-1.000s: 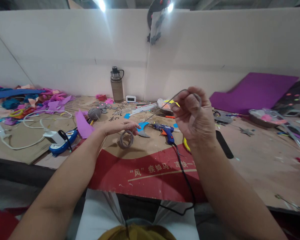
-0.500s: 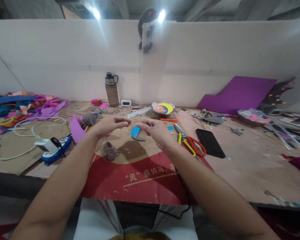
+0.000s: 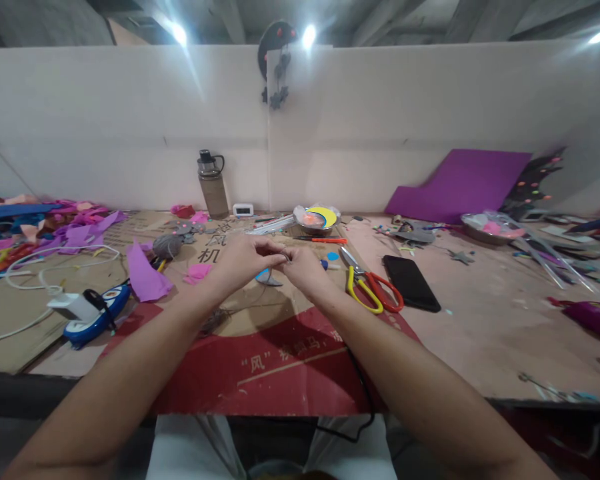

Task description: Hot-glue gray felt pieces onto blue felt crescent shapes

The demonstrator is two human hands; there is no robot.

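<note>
Left hand [image 3: 245,261] and right hand [image 3: 304,272] are brought together at the fingertips above the cardboard sheet [image 3: 275,381], thumbs and forefingers pinched. Grey yarn [image 3: 214,323] appears to be gripped there; exact pinch point is mostly covered by the fingers. Loose yarn bundle is lying on the cardboard by the left forearm, partly masked by it. Blue-and-grey crescent piece [image 3: 269,277] is placed just below the hands, upper part blocked by them.

Right of the hands: blue object [image 3: 325,265], mostly hidden by the right hand, can't be identified. Red handle [image 3: 389,295] and yellow handles [image 3: 365,297] are overlapped; one tool or two can't be told. Phone [image 3: 411,283] is laid beside them, screen dark.

Containers: middle bowl [image 3: 320,231] is filled with clear plastic and something orange-pink, yellow crescent [image 3: 329,215] set on top. Right bowl [image 3: 480,235] is loaded with plastic film and pink pieces, details blurred. Bottle [image 3: 214,191] is capped, stood near the partition; contents can't be made out through the tinted wall.

Edges: felt scraps [image 3: 75,233] are cut off at left, purple pouch-like item [image 3: 587,319] at right. Black cable [image 3: 363,383] is partly hidden under the right forearm.
</note>
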